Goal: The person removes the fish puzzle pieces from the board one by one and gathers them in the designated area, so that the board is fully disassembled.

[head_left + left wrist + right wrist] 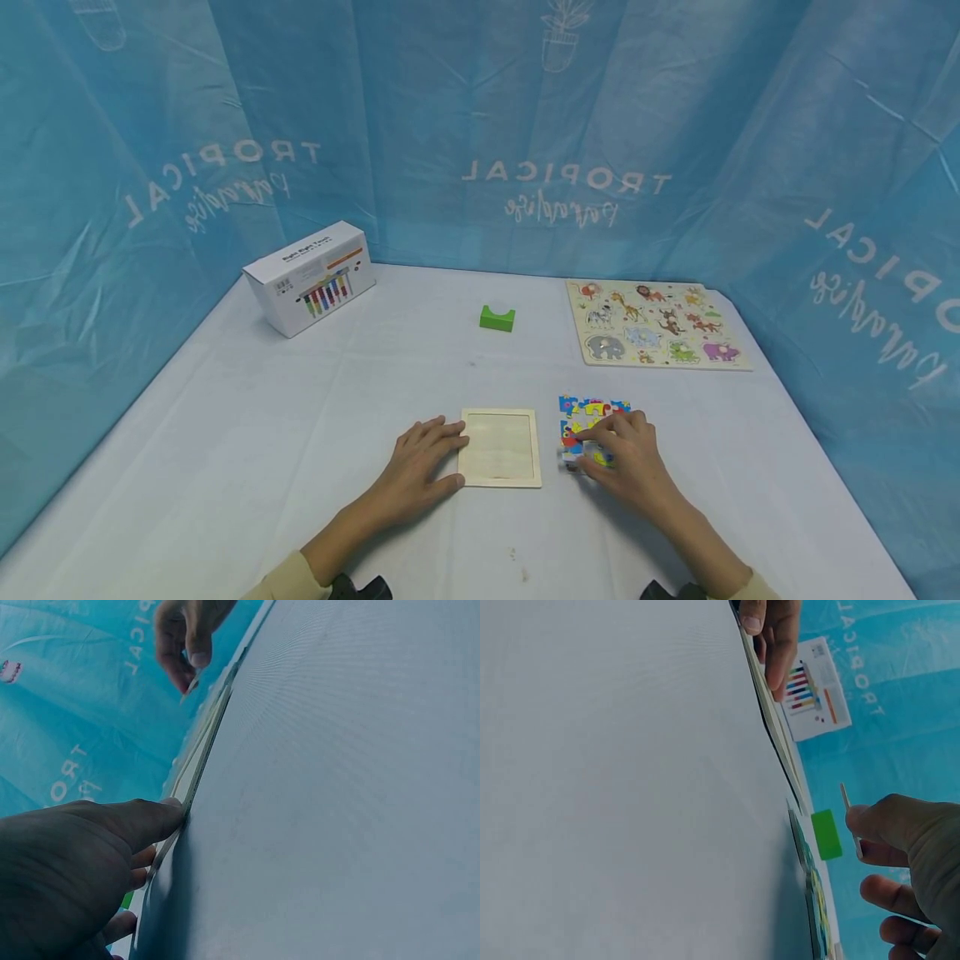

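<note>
A shallow square wooden tray [498,411] with a raised rim lies on the table. My left hand [426,462] rests at its left side, thumb and fingers extended along the rim. Right of the tray lies a square group of colourful jigsaw pieces [570,407], partly covered by my right hand [628,462]. Thumb and index finger of that hand pinch a thin puzzle piece [844,795], seen edge-on and raised above the table in the right wrist view. The piece's printed face is largely hidden.
A green block [497,320] with a curved notch stands farther back. At the back right lies an animal peg-puzzle board [652,333]; a white box [311,279] stands at the back left. Blue printed curtains [480,108] surround the white-covered table [225,450].
</note>
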Available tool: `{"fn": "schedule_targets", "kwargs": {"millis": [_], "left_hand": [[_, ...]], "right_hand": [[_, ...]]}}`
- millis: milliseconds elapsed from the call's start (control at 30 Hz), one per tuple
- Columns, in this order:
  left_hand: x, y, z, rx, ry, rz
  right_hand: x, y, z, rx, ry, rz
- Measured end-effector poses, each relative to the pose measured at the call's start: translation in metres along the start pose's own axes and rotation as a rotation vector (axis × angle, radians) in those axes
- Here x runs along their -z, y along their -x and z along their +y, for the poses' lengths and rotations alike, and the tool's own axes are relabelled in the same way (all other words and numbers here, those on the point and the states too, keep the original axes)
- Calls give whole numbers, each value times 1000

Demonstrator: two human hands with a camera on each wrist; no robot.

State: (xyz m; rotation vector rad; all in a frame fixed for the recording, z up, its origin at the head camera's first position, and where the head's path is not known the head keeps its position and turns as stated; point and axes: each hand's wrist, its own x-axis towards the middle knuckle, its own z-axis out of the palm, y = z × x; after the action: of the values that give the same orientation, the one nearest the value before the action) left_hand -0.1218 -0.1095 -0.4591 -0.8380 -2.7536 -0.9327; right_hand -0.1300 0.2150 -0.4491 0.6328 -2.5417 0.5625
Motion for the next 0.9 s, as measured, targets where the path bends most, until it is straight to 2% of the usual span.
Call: {"fn": "schedule_targets", "kwargs": {"millis": [300, 467, 900], "left_hand": [[0, 1, -1, 1, -6, -10], [0, 1, 0, 25, 8, -22], [-1, 0, -1, 36, 8, -29]], "right_hand": [[7, 7, 9, -64, 33, -21], [11, 11, 15, -104, 23, -20], [26, 23, 27, -227, 49, -111]]}}
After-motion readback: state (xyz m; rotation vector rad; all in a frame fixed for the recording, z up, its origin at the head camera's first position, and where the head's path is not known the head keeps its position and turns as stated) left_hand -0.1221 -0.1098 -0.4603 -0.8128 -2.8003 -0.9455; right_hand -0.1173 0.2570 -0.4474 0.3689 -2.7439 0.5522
